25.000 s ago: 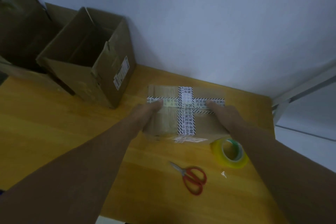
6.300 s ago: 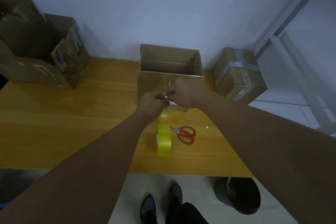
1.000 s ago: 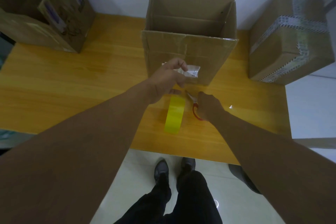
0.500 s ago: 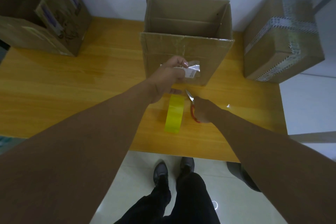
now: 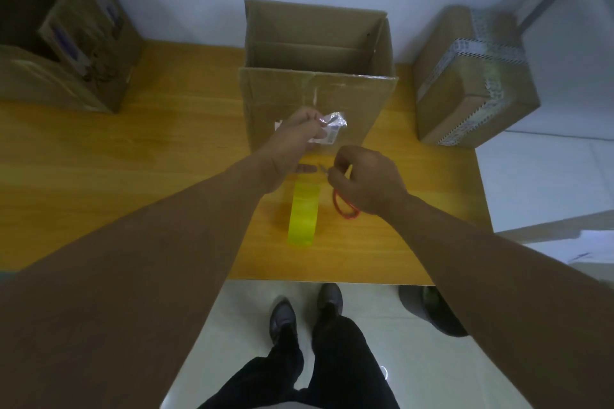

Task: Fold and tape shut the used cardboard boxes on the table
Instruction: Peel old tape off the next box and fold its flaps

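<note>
An open cardboard box (image 5: 312,90) stands upright at the middle of the wooden table (image 5: 133,156), its top flaps raised. My left hand (image 5: 299,133) pinches a crumpled strip of clear tape with a white label (image 5: 334,126) in front of the box's near wall. My right hand (image 5: 365,183) grips the red-handled scissors (image 5: 344,207) just above the table, the blade tips pointing toward my left hand. A yellow tape roll (image 5: 304,214) stands on edge below my hands.
A taped-shut box (image 5: 471,83) sits at the table's right end. More open cardboard boxes (image 5: 66,43) stand at the far left against the wall. My legs and shoes (image 5: 305,312) show below the table's front edge, and a dark round object (image 5: 432,309) lies on the floor.
My right hand has lifted the scissors off the table and brought them up toward my left hand. My left hand still holds the peeled tape strip in front of the box.
</note>
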